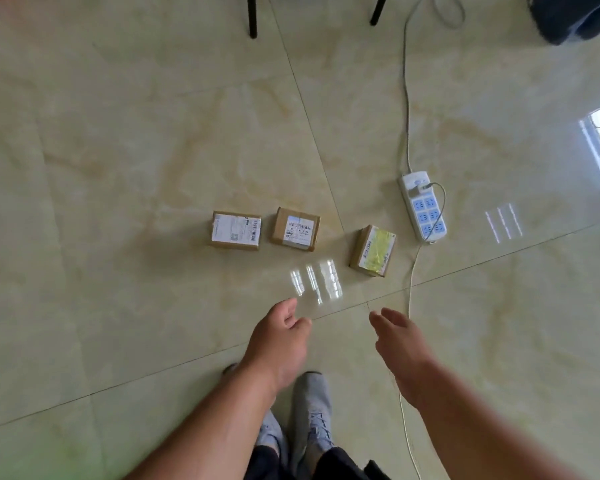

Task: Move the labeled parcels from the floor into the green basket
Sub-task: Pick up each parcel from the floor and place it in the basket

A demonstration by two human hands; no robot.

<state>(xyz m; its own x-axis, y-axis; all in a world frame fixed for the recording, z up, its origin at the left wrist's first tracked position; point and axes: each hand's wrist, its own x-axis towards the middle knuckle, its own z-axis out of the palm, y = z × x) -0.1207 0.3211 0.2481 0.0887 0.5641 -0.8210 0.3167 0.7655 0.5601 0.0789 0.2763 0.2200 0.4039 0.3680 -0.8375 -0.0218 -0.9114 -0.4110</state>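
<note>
Head view: person stands over 3 small cardboard parcels on the tiled floor, both arms reaching fwd & down.
L grip: left hand (279,336) hangs w/ fingers loosely curled, holding nothing; above the floor, not touching anything.
R grip: right hand (397,341) has fingers extended & relaxed, fairly wide, also holding nothing.
Parcels: left parcel (235,230) w/ white label up; middle parcel (296,229) just beside it, small gap btwn; yellow-taped parcel (373,250) apart to the right, turned at an angle.
Parcels vs grips: all 3 lie ahead of both hands, none touched. Middle parcel is roughly in line w/ the left hand; yellow-taped parcel is the nearest to the right hand.
Basket: green basket not clearly in view; a green blur at bottom-left edge could be it, can't tell.
Step in hand: prob. the reach for a first pick; nothing moved yet by the look of it.
How to do it well: bend lower, take each box across its short sides w/ thumb opposite fingers; one per hand looks doable as they're small.
Hazard: power strip (424,206) & its cable (408,98) sit near the yellow-taped parcel; the right hand should come in from the near side to avoid snagging.
Also there: grey shoes (310,407), chair legs (252,15) at top.
</note>
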